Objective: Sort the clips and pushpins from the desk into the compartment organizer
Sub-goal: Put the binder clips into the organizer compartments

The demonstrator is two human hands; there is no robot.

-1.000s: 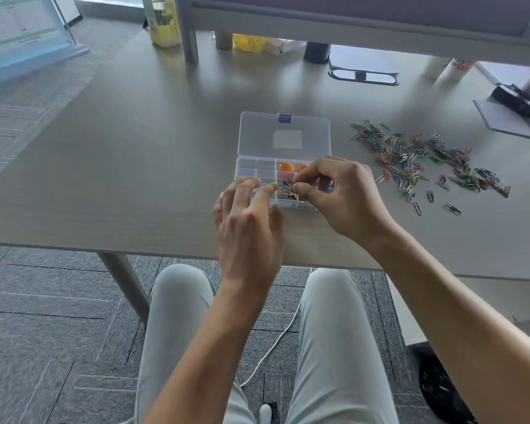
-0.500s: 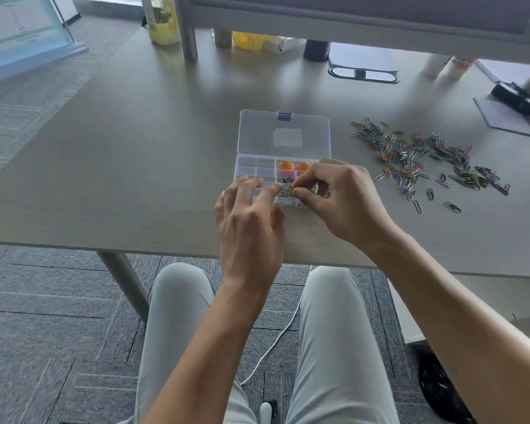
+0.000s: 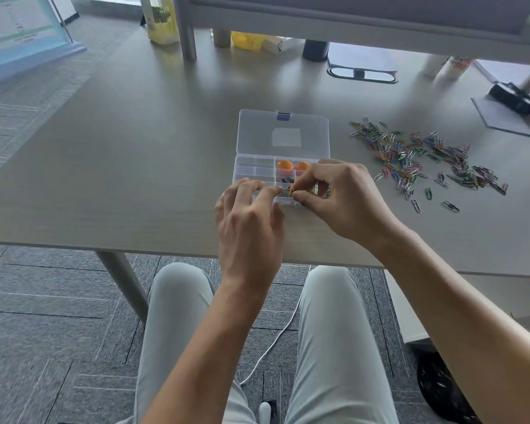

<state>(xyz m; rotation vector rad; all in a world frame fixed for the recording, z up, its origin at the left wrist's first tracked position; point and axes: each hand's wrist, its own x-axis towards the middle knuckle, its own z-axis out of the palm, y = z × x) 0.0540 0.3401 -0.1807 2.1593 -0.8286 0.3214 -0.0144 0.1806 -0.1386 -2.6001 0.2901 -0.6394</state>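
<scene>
A clear plastic compartment organizer (image 3: 251,169) lies open on the desk, its lid (image 3: 283,134) folded back. Two orange pushpins (image 3: 285,165) sit in a back compartment, with dark clips just in front of them. My right hand (image 3: 340,197) hovers over the organizer's front right part, thumb and forefinger pinched on a small bunch of paper clips (image 3: 286,191). My left hand (image 3: 248,221) is at the front edge, its fingertips touching the same bunch. A loose pile of coloured paper clips (image 3: 426,157) lies on the desk to the right.
At the desk's back stand a black cup (image 3: 315,50), a monitor foot (image 3: 361,71), a yellow bottle (image 3: 162,22) and a metal post (image 3: 185,32). A black device (image 3: 514,94) on a grey pad lies far right. The desk's front edge runs just below my hands.
Both hands have stayed over the organizer's front compartments, fingertips working the small bunch of clips. Nothing else on the desk has moved.
</scene>
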